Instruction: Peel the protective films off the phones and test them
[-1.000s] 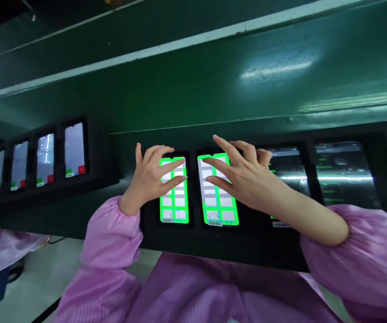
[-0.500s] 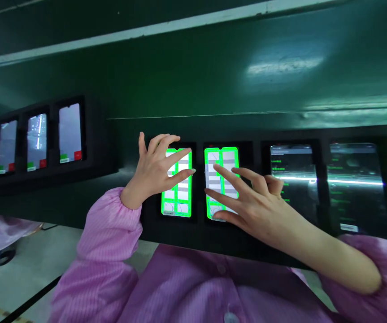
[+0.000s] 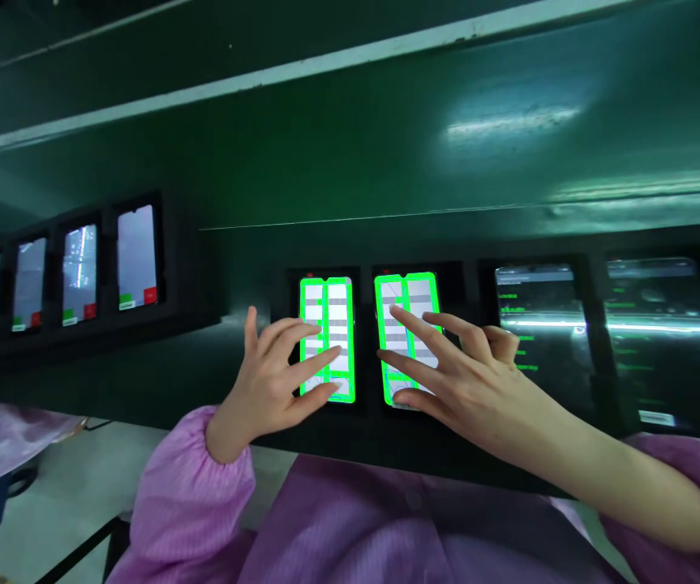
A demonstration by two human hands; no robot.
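Note:
Two lit smartphones lie side by side in front of me in dark holders, both showing green bands over a white and grey pattern. Over the lower part of the left smartphone (image 3: 343, 308) is my left hand (image 3: 273, 377), its fingers spread and a fingertip at the screen. My right hand (image 3: 459, 365) has its fingers apart over the right smartphone (image 3: 419, 285), with a finger at the screen's upper left. Thin drawn lines show on the right screen. Neither hand holds anything. Whether each fingertip touches the glass I cannot tell.
To the right lie two phones with dark screens and green text, the nearer phone (image 3: 538, 296) and the farther phone (image 3: 659, 357). At left, a dark tray (image 3: 170, 284) holds several phones with grey screens. A pale sleeve (image 3: 9, 438) of another person shows at the left edge.
My left hand has moved down the left phone, uncovering its upper screen. My right hand stays at almost the same place on the right phone. The view has shifted slightly.

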